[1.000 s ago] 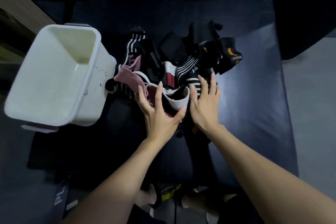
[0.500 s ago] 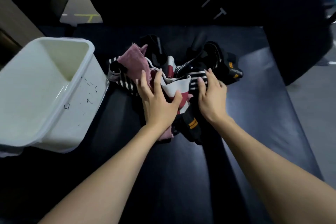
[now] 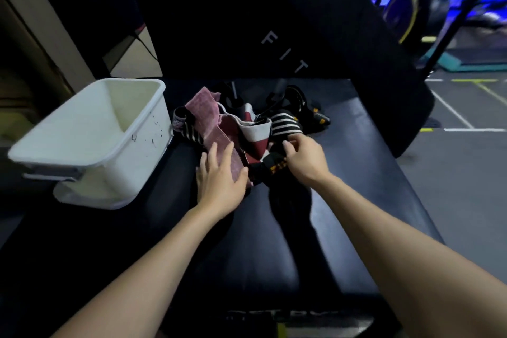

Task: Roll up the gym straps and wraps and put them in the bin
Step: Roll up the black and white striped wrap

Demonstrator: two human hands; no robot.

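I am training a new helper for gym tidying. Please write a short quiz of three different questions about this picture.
1. True or false: the white plastic bin already holds rolled wraps.
2. Which hand pinches the black strap with orange marks? A) left hand B) right hand
3. Fill in: the left hand rests flat on the ____ fabric wrap.

Key: 1 false; 2 B; 3 pink.

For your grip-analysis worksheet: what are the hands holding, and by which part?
The right hand pinches the black wrap at its upper end; the left hand lies flat, holding nothing.
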